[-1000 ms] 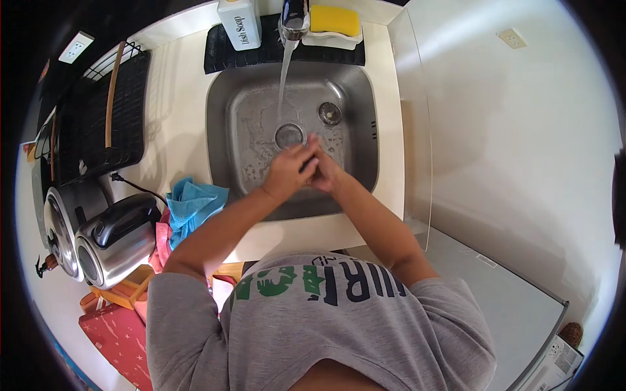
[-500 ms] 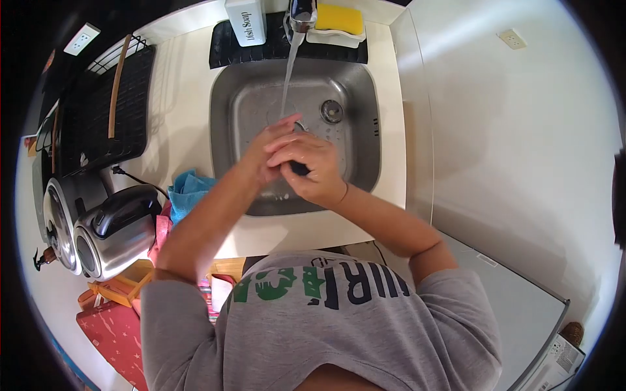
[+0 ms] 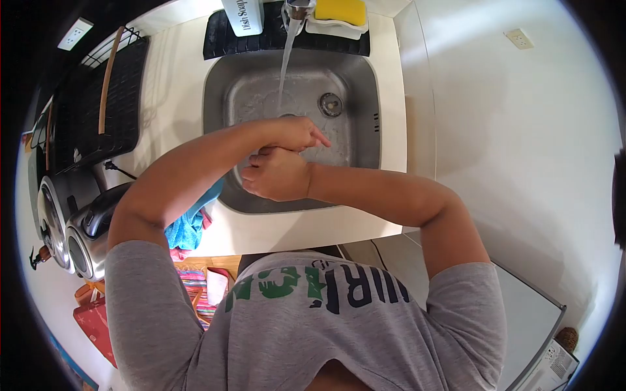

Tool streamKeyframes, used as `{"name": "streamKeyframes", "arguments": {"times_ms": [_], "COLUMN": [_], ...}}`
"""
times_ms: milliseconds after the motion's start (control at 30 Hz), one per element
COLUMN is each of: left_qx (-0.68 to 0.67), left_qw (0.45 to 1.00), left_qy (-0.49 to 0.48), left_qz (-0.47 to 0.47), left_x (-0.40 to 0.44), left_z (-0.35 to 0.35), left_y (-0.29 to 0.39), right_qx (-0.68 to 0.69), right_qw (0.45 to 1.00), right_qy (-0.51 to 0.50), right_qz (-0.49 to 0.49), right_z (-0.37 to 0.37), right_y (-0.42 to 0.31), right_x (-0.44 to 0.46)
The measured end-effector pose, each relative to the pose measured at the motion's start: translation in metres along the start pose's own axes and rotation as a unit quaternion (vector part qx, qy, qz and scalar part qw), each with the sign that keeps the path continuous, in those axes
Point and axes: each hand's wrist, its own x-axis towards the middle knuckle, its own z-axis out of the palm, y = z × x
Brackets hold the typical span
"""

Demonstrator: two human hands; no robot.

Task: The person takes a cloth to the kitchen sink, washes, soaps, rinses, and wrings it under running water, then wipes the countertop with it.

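Note:
My left hand (image 3: 297, 133) reaches over the sink (image 3: 357, 130) from the left, palm turned down, with fingers extended toward the right and partly bent. Just below it and touching it is my right hand (image 3: 277, 174), its fingers curled closed; what they hold, if anything, is hidden where the hands meet. Behind the hands, water runs from the faucet (image 3: 300, 8) in a thin stream. A round drain fitting (image 3: 330, 105) shows in the basin.
A white dish soap bottle (image 3: 244, 16) and a yellow sponge (image 3: 340, 11) on a white holder stand behind the sink. At the left are a black dish rack (image 3: 91, 107), a metal kettle (image 3: 88, 241) and a blue cloth (image 3: 188, 228).
My hands have shifted from overlapping palms to a crossed position, left hand above and right hand nearer my body. Both elbows have spread outward. The dark patch seen between the hands no longer shows.

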Motion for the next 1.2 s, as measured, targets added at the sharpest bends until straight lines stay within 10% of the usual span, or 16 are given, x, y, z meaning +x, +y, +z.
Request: {"name": "streamKeyframes", "arguments": {"times_ms": [267, 367, 533, 667, 733, 800, 833, 900, 1133, 1200], "left_qx": [0.138, 0.19, 0.266, 0.317, 0.296, -0.119, -0.12, -0.521, -0.65, -0.674], "left_qw": [0.98, 0.966, 0.944, 0.93, 0.936, 0.969, 0.968, 0.825, 0.727, 0.705], "left_qy": [0.145, 0.172, 0.185, 0.152, 0.173, 0.191, 0.195, 0.194, 0.22, 0.203], "left_qz": [0.011, -0.017, -0.055, -0.104, -0.085, -0.105, -0.101, -0.102, 0.029, 0.082], "left_x": [0.036, 0.048, 0.068, 0.077, 0.073, 0.051, 0.043, 0.027, 0.005, -0.017], "left_z": [0.024, 0.03, 0.045, 0.06, 0.054, 0.038, 0.034, 0.025, 0.062, 0.062], "left_y": [-0.049, -0.07, -0.09, -0.097, -0.099, -0.09, -0.097, -0.11, -0.076, -0.046], "right_qx": [-0.121, 0.023, 0.453, 0.383, 0.218, 0.15, 0.086, 0.079, 0.028, 0.206], "right_qw": [0.988, 0.969, 0.82, 0.843, 0.94, 0.967, 0.98, 0.993, 0.96, 0.912], "right_qy": [-0.099, -0.239, -0.056, 0.076, -0.2, -0.191, -0.179, 0.001, -0.01, 0.008], "right_qz": [0.016, 0.054, 0.346, 0.371, 0.17, 0.079, -0.014, 0.086, 0.278, 0.355], "right_z": [0.064, 0.098, 0.105, 0.133, 0.155, 0.093, 0.059, 0.028, -0.034, -0.039], "right_y": [-0.004, -0.001, -0.008, -0.025, -0.011, -0.006, -0.004, 0.003, -0.009, 0.004], "right_x": [-0.005, 0.0, -0.001, -0.016, -0.026, -0.034, -0.043, -0.059, -0.073, -0.082]}}
